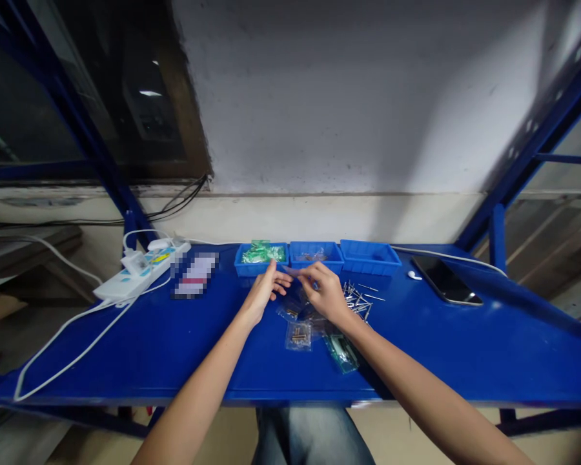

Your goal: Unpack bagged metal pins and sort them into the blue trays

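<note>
My right hand pinches a small, thin see-through plastic bag in front of the blue bins; what is in it is too small to make out. Close by on the left, my left hand has its fingers apart, and I cannot tell whether they touch the bag. Below the hands lies a clear bag of brass-coloured pins, with more clear bags partly hidden behind it. A green-edged packet rests under my right wrist. Loose thin metal rods are heaped beyond the right hand.
Along the back stand a blue bin of green packets, a bin with clear bags and a third blue bin. A phone and a white earbud lie right; a power strip with cables is left, beside a pixelated item.
</note>
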The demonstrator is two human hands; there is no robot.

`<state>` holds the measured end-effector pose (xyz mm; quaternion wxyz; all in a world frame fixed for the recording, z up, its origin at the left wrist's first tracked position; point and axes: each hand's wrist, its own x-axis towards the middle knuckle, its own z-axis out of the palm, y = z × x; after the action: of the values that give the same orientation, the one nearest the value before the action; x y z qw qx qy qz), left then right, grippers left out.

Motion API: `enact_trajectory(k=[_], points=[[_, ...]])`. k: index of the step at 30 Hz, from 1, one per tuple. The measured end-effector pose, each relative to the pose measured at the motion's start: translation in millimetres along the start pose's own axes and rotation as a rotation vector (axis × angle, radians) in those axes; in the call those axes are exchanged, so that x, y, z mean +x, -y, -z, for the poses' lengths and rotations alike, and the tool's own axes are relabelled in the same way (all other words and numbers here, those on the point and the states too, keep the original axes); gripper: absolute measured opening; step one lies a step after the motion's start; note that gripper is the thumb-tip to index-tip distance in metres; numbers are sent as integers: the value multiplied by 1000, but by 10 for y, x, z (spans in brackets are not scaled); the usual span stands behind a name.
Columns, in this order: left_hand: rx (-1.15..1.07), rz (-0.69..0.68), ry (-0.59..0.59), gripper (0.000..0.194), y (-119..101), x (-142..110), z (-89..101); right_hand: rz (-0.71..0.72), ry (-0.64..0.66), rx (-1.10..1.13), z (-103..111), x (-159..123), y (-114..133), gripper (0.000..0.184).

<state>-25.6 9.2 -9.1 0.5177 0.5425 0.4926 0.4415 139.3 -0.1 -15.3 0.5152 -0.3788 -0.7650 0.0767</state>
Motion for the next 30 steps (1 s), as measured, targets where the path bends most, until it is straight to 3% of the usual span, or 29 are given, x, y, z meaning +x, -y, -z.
enact_trajectory(k=[3,7,11,14,17,21,26,30], points=[[-125,42,26,50,-7,-7,23,122,89,-36,-18,-30,24,24],[-86,-98,14,30,0,-3,58,102,146,-47,-33,-34,27,29],[178,-382,-119,23,17,-5,40,-229,106,136,-39,6,27,21],[463,-627,-140,18,24,-41,-6,-543,92,385,-45,39,12,34],[617,-734,-114,15,31,-79,-52,-663,44,514,-50,59,-12,38],[521,-570,-105,23,37,-76,-76,-562,-7,442,-52,54,-8,33],[181,-230,-67,56,23,-18,-33,-300,79,171,-38,-1,78,27],[30,-174,-53,36,28,12,24,-159,101,85,-35,-28,110,28]])
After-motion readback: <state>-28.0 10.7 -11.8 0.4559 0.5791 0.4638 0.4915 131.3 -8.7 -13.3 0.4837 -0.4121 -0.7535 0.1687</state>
